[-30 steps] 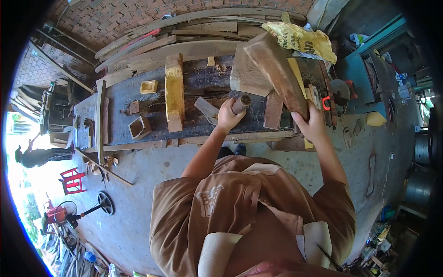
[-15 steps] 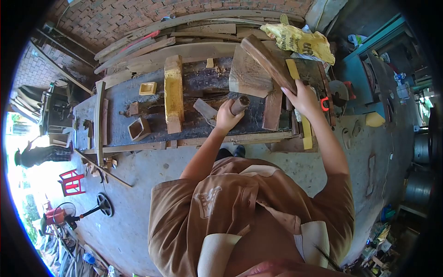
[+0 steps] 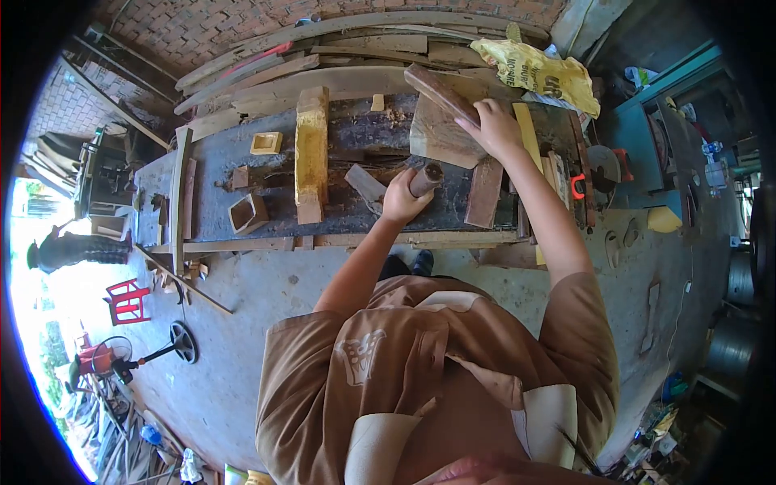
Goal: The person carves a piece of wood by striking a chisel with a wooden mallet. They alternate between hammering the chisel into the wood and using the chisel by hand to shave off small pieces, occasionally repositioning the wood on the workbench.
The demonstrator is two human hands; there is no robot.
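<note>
My left hand (image 3: 404, 198) is wrapped round a stout round wooden handle (image 3: 426, 179) with a dark, worn end; its lower part is hidden by my fist. In my right hand (image 3: 495, 128) is a long, heavy wooden bar (image 3: 440, 93), raised above the bench and slanting up to the left. Under the bar lies a broad wooden block (image 3: 436, 137) with a pale front face. Beside my left hand rests a smaller slanted piece of wood (image 3: 365, 184). A reddish-brown board (image 3: 485, 192) lies between my right forearm and the left hand.
The dark workbench (image 3: 279, 182) also carries a yellow beam (image 3: 311, 153), two small hollow wooden boxes (image 3: 265, 143) and a red-framed tool (image 3: 578, 187). Long planks (image 3: 364, 48) and a yellow sack (image 3: 537, 71) are behind it. A red stool (image 3: 128, 301) and fan (image 3: 105, 356) stand left.
My right hand has moved the wooden bar left and away from me, further over the broad block. My left hand keeps its hold on the round handle. The view has shifted slightly.
</note>
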